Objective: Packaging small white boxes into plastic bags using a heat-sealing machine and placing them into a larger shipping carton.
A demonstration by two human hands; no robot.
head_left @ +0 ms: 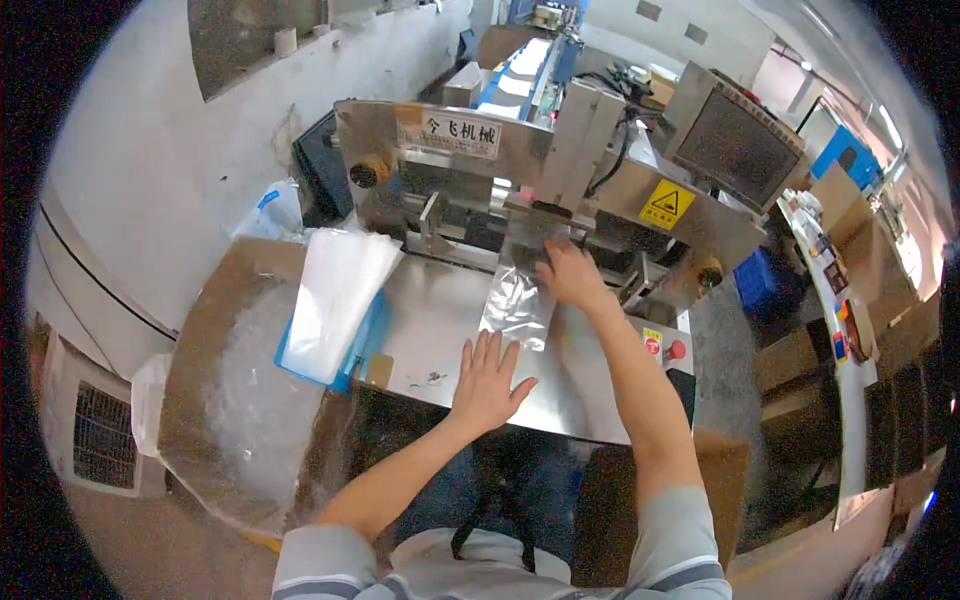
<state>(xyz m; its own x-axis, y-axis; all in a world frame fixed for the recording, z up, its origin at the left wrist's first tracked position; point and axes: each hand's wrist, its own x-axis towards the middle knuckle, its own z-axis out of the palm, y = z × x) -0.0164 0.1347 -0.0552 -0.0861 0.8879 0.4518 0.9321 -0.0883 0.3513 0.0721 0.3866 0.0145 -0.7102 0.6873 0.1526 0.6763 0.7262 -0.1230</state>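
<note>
A clear plastic bag (517, 300) lies on the shiny metal worktop (425, 305), its far end under the head of a metal machine (580, 150). My left hand (487, 380) rests flat by the near end of the bag, fingers spread and pointing away from me. Farther off, my right hand (572, 272) reaches to the bag's right edge close below the machine head; its fingers are stretched out over the film. Left of the bag, a stack of clear plastic bags (338, 295) sits on a blue tray (361, 350).
A large cardboard box (215, 300) full of clear plastic stands at the left. A red push button (676, 349) sits on the worktop's right side, below a yellow warning sign (665, 204). A monitor (738, 140) stands behind at the right, and a blue crate (762, 280) beyond.
</note>
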